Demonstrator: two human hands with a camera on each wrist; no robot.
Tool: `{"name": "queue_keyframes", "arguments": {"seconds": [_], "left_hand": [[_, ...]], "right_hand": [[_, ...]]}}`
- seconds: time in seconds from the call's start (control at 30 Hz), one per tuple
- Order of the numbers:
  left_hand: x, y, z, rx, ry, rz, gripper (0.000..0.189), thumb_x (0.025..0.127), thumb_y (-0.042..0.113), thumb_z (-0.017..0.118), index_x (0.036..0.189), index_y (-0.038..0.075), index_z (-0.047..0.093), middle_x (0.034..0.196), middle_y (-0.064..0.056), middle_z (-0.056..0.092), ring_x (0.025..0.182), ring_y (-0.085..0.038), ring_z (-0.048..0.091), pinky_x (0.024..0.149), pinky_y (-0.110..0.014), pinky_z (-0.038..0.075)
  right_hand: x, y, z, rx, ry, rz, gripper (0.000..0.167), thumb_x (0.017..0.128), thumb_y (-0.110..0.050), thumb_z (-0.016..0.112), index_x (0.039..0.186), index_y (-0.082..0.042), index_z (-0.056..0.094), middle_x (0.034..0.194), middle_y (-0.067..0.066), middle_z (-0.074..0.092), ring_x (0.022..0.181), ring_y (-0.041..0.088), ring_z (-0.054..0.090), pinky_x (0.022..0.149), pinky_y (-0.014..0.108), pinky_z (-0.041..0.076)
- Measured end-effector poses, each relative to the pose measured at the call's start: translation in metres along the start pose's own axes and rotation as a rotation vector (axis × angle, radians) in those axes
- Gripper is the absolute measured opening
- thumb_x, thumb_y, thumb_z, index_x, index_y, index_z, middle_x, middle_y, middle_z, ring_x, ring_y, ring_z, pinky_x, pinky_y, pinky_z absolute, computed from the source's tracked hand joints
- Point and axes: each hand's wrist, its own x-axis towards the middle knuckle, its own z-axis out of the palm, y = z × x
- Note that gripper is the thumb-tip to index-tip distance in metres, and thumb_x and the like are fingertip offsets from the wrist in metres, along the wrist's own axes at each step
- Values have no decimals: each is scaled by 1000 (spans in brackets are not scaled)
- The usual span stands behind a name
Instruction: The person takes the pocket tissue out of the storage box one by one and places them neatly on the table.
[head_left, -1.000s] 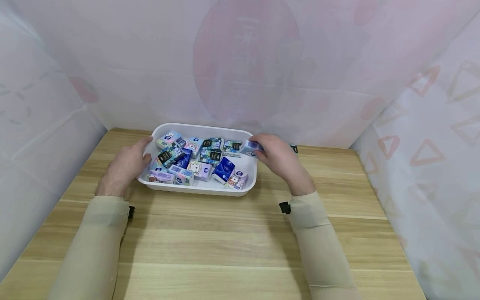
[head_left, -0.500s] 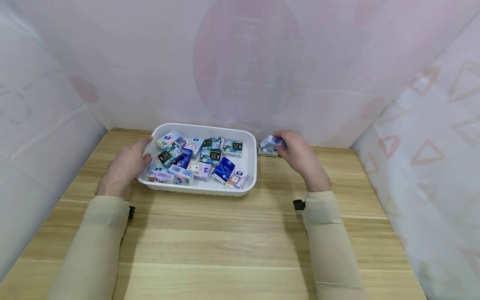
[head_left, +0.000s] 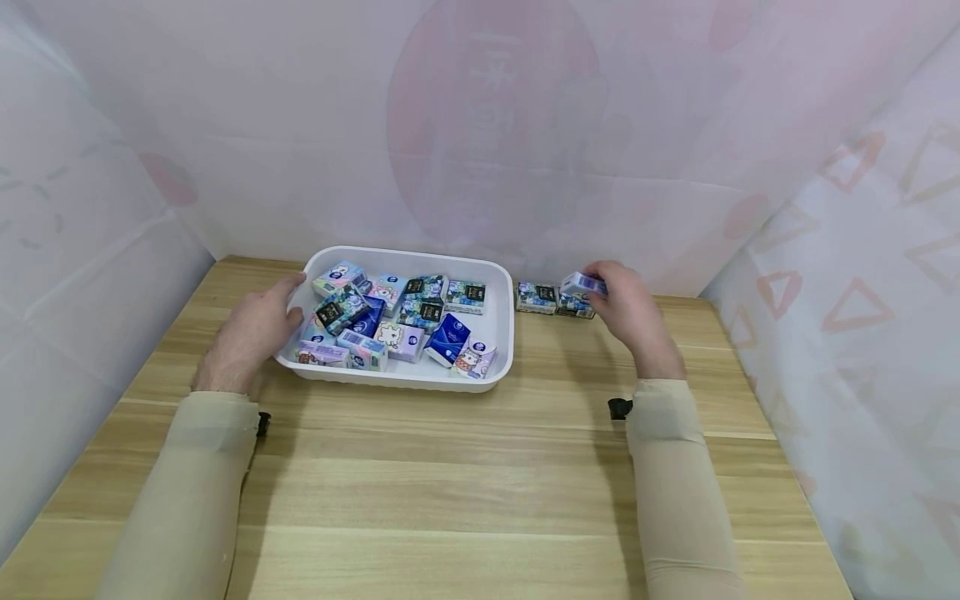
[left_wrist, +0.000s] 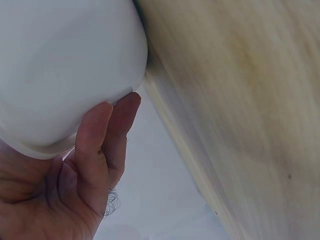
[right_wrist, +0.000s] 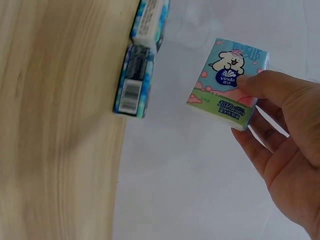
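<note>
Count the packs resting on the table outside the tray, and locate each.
2: the first pack just right of the tray; the second pack beside it, partly covered by the held pack in the head view.

Right hand [head_left: 633, 308] now farther right with the light-blue packet [head_left: 581, 284]; a second ago at the white tray's [head_left: 513, 321] right rim, which now lies well to its left. Earlier just a scrap of dark packaging beyond the hand. Now the left floral packet [head_left: 536, 297] fully visible left of the fingers; right floral packet [head_left: 576, 310] partly, beside the fingertips.
</note>
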Motion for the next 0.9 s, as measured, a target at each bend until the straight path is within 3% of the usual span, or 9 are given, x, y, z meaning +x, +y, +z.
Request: {"name": "queue_keyframes", "arguments": {"seconds": [0.4, 0.9], "left_hand": [[-1, 0, 0, -11, -6, -3, 72, 124, 19, 51, 189, 14, 20, 165, -50, 51, 125, -60, 72, 96, -70, 68], [-1, -1, 0, -9, 3, 17, 70, 125, 18, 49, 188, 11, 20, 162, -51, 52, 125, -60, 73, 96, -70, 68]], "right_hand": [[4, 34, -3, -54, 39, 42, 35, 106, 12, 70, 141, 11, 68, 141, 32, 72, 132, 51, 69, 122, 66, 58], [6, 57, -1, -137, 67, 101, 29, 104, 11, 74, 132, 9, 71, 134, 32, 73, 128, 53, 67, 120, 69, 56]]}}
